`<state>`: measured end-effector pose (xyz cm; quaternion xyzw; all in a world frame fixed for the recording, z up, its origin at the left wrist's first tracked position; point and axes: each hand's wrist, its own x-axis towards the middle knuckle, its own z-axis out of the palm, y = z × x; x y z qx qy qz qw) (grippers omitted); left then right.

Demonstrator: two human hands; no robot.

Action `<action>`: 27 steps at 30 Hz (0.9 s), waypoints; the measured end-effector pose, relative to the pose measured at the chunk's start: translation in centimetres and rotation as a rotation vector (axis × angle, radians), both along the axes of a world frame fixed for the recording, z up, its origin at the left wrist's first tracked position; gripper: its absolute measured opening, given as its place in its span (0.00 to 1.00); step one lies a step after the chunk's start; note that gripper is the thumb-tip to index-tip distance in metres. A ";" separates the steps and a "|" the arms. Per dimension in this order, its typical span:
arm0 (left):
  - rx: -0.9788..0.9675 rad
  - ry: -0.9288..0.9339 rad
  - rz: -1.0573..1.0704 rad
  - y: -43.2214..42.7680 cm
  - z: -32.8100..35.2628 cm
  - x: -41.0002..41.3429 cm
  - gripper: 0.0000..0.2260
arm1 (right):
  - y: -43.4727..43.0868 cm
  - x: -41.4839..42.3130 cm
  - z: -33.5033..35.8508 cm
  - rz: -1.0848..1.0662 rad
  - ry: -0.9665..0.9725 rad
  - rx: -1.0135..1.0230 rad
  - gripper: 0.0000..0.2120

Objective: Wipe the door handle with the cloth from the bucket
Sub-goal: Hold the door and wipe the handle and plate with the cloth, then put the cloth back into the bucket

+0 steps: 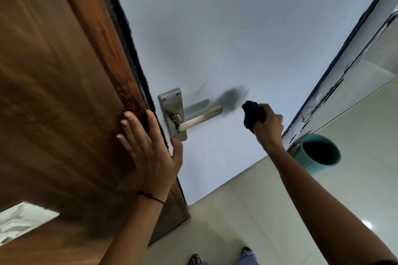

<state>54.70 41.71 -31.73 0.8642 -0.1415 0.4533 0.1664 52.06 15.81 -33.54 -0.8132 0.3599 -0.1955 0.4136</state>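
Observation:
A brushed-metal lever door handle (200, 117) on its backplate sticks out from the pale blue-grey door (226, 38). My right hand (269, 126) is shut on a bunched dark blue cloth (253, 115), held just right of the lever's tip and apart from it. My left hand (148, 146) lies flat with fingers spread on the door's brown wooden edge (103, 54), its thumb beside the backplate's lower end. A teal bucket (321, 153) stands on the floor at the lower right, by the door's bottom corner.
Pale floor tiles (247, 211) spread below the door. A dark frame strip and a glass panel (366, 75) run along the right. My feet (221, 258) show at the bottom edge. A brown wooden surface (43, 92) fills the left side.

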 end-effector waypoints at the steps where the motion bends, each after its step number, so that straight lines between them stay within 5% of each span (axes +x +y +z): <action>1: -0.052 0.015 -0.059 -1.7 0.4 -0.4 0.38 | -0.6 -0.8 0.1 -0.035 -0.037 0.093 0.23; 5: -0.075 0.204 -0.553 -11.2 0.6 -2.8 0.28 | -3.6 -4.9 0.9 -0.091 -0.201 0.424 0.21; 10: -0.257 1.021 -1.029 -24.1 -0.2 -8.5 0.21 | -10.1 -12.0 1.0 -0.137 -0.341 0.652 0.18; 20: -0.360 1.389 -1.214 -47.7 0.8 -18.2 0.04 | -29.1 -28.2 1.7 -0.149 -0.419 0.667 0.16; 27: -0.556 1.749 -1.170 -59.7 -0.6 -19.3 0.09 | -40.9 -30.2 -2.1 -0.092 -0.409 0.848 0.25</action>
